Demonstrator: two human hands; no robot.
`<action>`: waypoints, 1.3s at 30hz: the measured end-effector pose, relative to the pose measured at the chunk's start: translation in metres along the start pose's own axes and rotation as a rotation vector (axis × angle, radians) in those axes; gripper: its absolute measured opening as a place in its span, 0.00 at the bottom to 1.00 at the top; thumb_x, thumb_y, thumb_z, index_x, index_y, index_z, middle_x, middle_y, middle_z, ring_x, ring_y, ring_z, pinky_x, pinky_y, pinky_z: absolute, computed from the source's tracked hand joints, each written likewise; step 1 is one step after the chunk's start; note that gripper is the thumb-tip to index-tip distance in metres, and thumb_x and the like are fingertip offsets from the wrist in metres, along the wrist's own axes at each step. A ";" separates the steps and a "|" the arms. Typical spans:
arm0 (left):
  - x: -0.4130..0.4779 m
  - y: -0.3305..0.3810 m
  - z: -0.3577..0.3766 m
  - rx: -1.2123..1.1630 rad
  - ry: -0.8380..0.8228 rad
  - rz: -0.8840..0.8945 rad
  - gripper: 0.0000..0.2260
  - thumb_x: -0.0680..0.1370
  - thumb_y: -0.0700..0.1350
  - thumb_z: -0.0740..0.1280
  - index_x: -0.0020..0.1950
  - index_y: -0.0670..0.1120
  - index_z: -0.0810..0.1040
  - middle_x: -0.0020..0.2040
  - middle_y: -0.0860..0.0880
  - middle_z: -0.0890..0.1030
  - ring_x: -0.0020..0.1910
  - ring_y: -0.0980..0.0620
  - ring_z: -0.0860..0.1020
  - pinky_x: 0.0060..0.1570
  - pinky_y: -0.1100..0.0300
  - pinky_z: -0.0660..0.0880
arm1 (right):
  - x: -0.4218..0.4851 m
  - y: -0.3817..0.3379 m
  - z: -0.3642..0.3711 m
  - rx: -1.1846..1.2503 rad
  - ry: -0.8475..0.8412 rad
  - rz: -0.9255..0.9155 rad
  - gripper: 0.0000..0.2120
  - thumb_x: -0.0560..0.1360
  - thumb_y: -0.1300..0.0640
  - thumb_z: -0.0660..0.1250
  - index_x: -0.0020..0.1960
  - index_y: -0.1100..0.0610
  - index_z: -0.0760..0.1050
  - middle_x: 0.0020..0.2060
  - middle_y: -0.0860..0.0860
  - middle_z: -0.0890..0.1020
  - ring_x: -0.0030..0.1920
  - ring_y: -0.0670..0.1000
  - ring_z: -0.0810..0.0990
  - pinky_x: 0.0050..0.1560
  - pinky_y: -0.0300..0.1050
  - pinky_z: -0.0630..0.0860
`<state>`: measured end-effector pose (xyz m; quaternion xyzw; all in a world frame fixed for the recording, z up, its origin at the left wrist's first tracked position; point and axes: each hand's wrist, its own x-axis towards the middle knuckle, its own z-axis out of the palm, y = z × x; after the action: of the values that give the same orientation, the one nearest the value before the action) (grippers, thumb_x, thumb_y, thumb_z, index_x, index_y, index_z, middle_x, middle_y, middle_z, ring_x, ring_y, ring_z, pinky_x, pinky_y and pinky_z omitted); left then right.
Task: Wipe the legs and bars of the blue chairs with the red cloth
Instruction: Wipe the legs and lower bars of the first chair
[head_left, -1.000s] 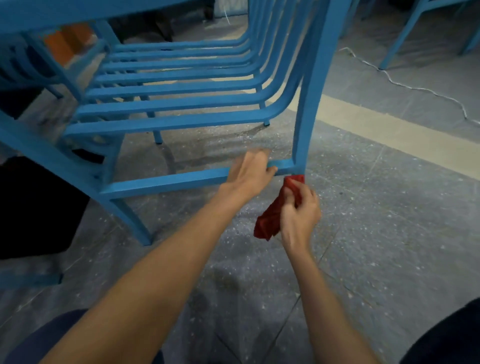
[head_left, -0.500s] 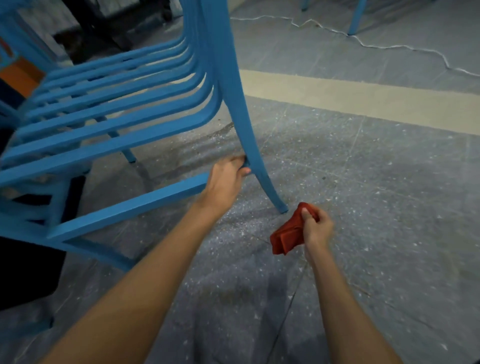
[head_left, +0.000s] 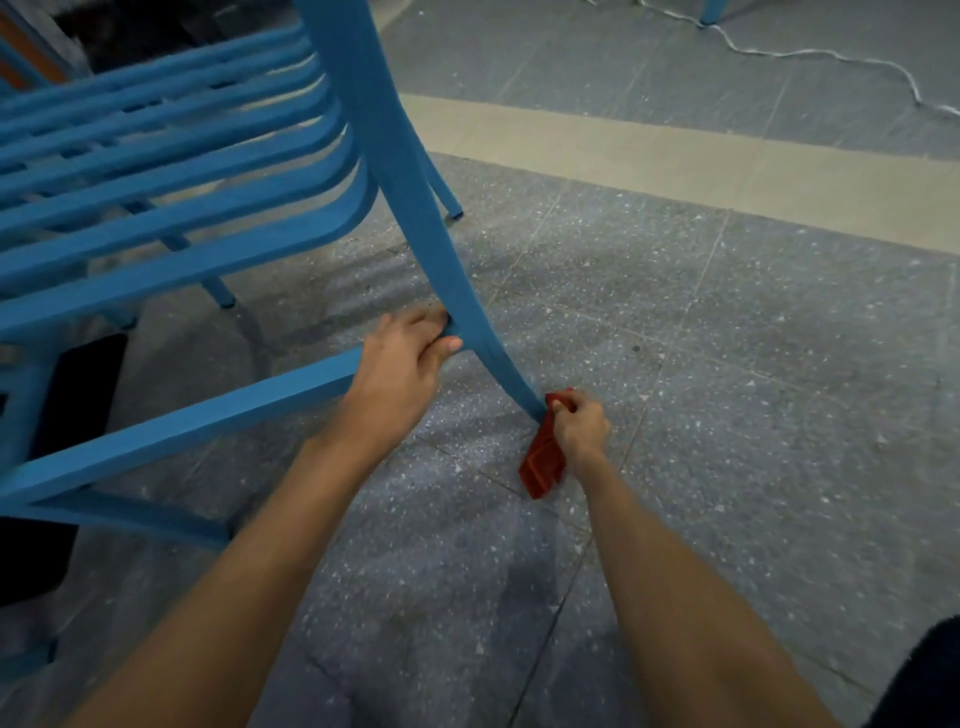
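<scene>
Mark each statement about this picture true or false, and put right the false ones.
1. The left hand grips a blue lower bar beside the leg. True.
2. A white cable lies on the floor at the upper right. True.
3. The red cloth lies loose on the floor. False: the right hand holds it against the leg's lower end.
4. The right hand holds a spray bottle. False: it holds only the red cloth.

grey speckled floor (head_left: 727, 364) | beige strip (head_left: 675, 150) across it | white cable (head_left: 810, 52) beyond strip
</scene>
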<state>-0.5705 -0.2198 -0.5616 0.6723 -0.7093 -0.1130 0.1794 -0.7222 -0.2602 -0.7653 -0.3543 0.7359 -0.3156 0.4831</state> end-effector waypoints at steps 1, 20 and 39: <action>0.000 0.000 0.000 -0.004 0.000 0.002 0.11 0.80 0.42 0.63 0.59 0.42 0.79 0.54 0.47 0.81 0.52 0.47 0.73 0.49 0.65 0.59 | 0.005 -0.002 0.000 -0.033 -0.016 0.020 0.10 0.78 0.60 0.65 0.56 0.57 0.81 0.52 0.59 0.83 0.56 0.59 0.79 0.60 0.48 0.74; 0.004 -0.003 0.001 -0.056 -0.006 -0.018 0.11 0.80 0.43 0.63 0.61 0.43 0.79 0.57 0.47 0.79 0.57 0.48 0.72 0.54 0.62 0.64 | 0.042 0.001 0.003 -0.281 -0.192 -0.140 0.11 0.79 0.62 0.61 0.55 0.59 0.81 0.50 0.59 0.83 0.51 0.57 0.79 0.51 0.45 0.73; 0.006 -0.004 0.003 -0.047 -0.021 -0.029 0.11 0.80 0.43 0.63 0.60 0.42 0.80 0.57 0.46 0.80 0.51 0.43 0.75 0.52 0.52 0.70 | 0.021 -0.003 -0.003 -0.018 -0.169 -0.158 0.08 0.79 0.59 0.64 0.52 0.54 0.82 0.46 0.54 0.83 0.44 0.50 0.79 0.44 0.41 0.73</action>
<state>-0.5686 -0.2262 -0.5652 0.6769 -0.6984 -0.1393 0.1858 -0.7300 -0.2788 -0.7719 -0.4409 0.6652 -0.3150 0.5136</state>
